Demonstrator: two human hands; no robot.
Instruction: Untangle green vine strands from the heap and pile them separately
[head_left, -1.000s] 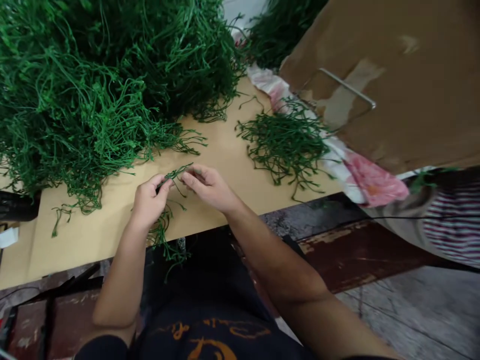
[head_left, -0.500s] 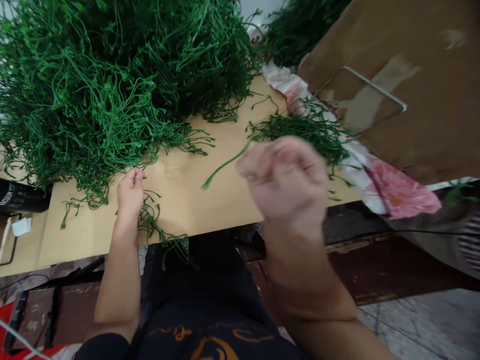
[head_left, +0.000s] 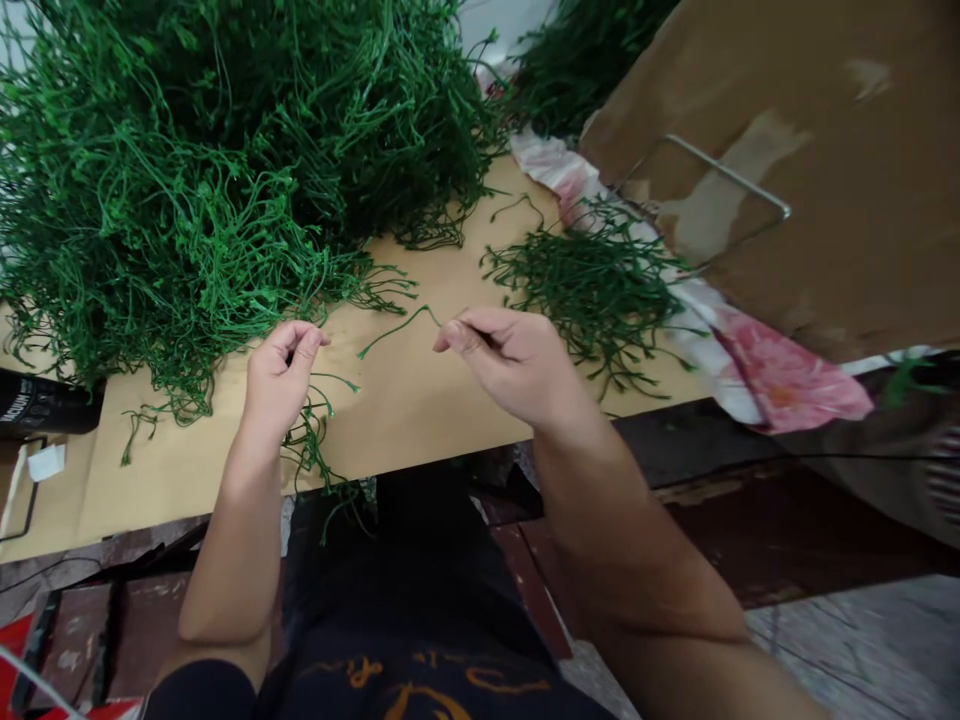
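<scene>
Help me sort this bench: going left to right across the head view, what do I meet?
Large green strand heap → left hand → single green strand → right hand → small strand pile → pink floral cloth.

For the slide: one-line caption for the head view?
Right hand pinches a single green strand over the tan tabletop; left hand fingers strands beside the big green pile.

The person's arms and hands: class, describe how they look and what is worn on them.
Both the left hand and right hand are bare: no gloves, rings, watch or wristbands show. The forearms are uncovered; a dark sleeve edge shows at the left upper arm. Fingernails are short and unpainted.
</scene>
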